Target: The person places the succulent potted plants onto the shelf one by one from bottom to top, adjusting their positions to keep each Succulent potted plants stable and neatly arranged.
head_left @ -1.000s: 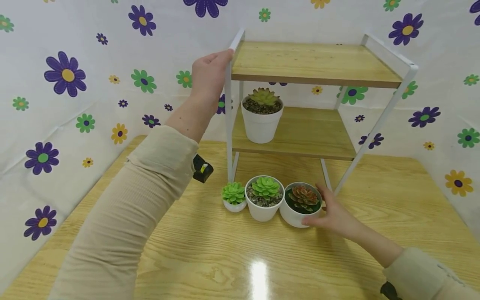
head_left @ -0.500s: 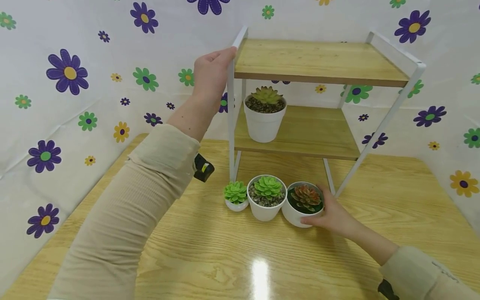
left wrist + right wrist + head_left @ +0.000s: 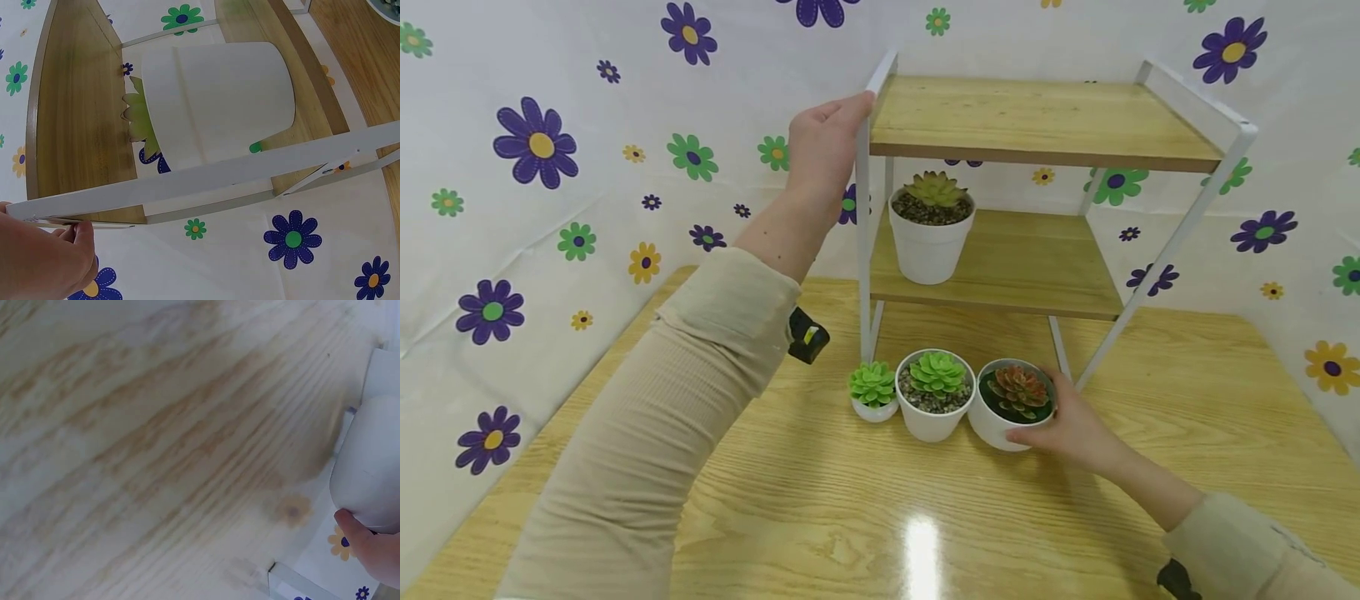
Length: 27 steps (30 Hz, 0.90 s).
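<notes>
My left hand (image 3: pixel 826 152) grips the upper left corner of a white-framed wooden shelf (image 3: pixel 1037 118); in the left wrist view its fingers (image 3: pixel 80 240) curl at the frame bar. With the right hand (image 3: pixel 1078 433) I hold a round white pot (image 3: pixel 992 429) with a reddish-brown succulent (image 3: pixel 1021 390) at its right side, thumb in front and fingers behind. The pot leans a little; whether its base touches the table cannot be told. Beside it, on the left, stand a white pot with a green succulent (image 3: pixel 937 375) and a smaller potted succulent (image 3: pixel 872 385).
A taller white pot (image 3: pixel 931 250) with a yellow-green succulent stands at the left of the middle shelf board (image 3: pixel 1030 254). The shelf's right front leg (image 3: pixel 1157 271) slants down behind the right hand. The wooden table (image 3: pixel 790 492) meets a flower-patterned cloth backdrop (image 3: pixel 602 142).
The right hand and the reddish succulent's pot have shifted slightly right and up, and the pot has tipped a little. The left hand keeps its grip on the frame.
</notes>
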Tool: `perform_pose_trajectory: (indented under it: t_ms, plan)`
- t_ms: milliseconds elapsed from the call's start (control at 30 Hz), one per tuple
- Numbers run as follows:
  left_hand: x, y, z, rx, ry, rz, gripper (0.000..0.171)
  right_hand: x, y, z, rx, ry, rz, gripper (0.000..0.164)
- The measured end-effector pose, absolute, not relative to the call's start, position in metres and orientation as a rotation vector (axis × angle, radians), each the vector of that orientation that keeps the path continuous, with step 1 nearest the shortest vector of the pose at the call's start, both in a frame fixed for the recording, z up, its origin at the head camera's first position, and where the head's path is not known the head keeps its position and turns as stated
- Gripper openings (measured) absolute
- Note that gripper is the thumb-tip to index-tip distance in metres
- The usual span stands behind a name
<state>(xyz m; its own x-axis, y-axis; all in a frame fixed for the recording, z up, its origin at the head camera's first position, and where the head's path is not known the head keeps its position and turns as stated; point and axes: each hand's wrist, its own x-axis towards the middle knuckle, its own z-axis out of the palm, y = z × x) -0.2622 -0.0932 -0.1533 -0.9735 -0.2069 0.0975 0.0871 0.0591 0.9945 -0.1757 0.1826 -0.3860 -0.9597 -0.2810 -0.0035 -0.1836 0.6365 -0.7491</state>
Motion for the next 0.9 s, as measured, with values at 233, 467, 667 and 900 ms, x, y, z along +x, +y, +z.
perform_pose_trajectory:
  t_ms: [233, 467, 667, 900]
  plan:
    - [-0.262, -0.092, -0.153, 0.127, -2.126, -2.009, 0.036, -0.174, 0.188, -0.376, -0.37, 2.725, -1.228, 0.096]
    - [-0.262, -0.092, -0.152, 0.144, -2.124, -2.014, 0.036, -0.172, 0.193, -0.367, -0.363, 2.707, -1.229, 0.096]
    - [-0.262, -0.092, -0.153, 0.144, -2.122, -2.005, 0.036, -0.17, 0.202, -0.354, -0.378, 2.687, -1.216, 0.096]
    - [-0.263, -0.092, -0.154, 0.137, -2.107, -2.003, 0.035, -0.171, 0.213, -0.338, -0.379, 2.704, -1.247, 0.091]
